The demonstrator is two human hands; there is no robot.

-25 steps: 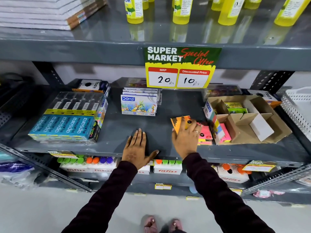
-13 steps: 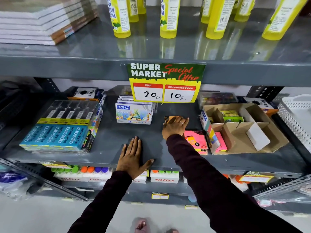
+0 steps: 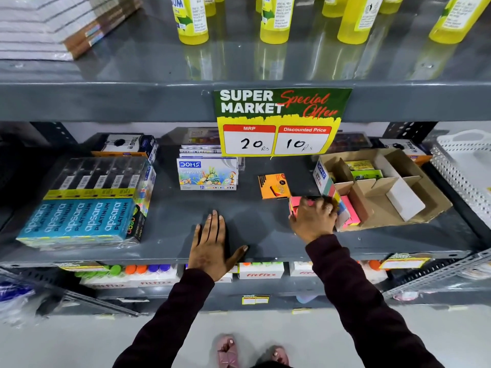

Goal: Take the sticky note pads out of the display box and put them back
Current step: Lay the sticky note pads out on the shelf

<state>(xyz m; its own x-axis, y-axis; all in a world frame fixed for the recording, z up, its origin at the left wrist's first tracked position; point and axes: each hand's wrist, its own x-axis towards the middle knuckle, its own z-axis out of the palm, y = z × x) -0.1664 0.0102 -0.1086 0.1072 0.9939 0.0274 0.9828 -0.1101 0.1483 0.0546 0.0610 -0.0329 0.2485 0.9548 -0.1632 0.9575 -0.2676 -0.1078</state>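
A brown cardboard display box (image 3: 422, 192) with dividers stands on the grey shelf (image 3: 164, 227) at the right. Green and yellow pads (image 3: 365, 170) sit in its back compartment, and a pink pad (image 3: 350, 213) stands at its front. An orange sticky note pad (image 3: 275, 185) lies alone on the shelf, left of the box. My right hand (image 3: 313, 220) covers a pink pad (image 3: 295, 204) lying on the shelf beside the box, fingers curled over it. My left hand (image 3: 212, 244) rests flat on the shelf's front edge, fingers spread, holding nothing.
Apsara pencil packs (image 3: 87, 205) fill the shelf's left side, and Doms pastel boxes (image 3: 207, 172) stand at the middle back. A price sign (image 3: 279, 120) hangs from the upper shelf holding yellow bottles (image 3: 192, 19). A white basket (image 3: 467, 168) is at the far right.
My right hand let go of the orange pad, left it on the shelf, and came back right onto the pink pad. My left hand stayed put.
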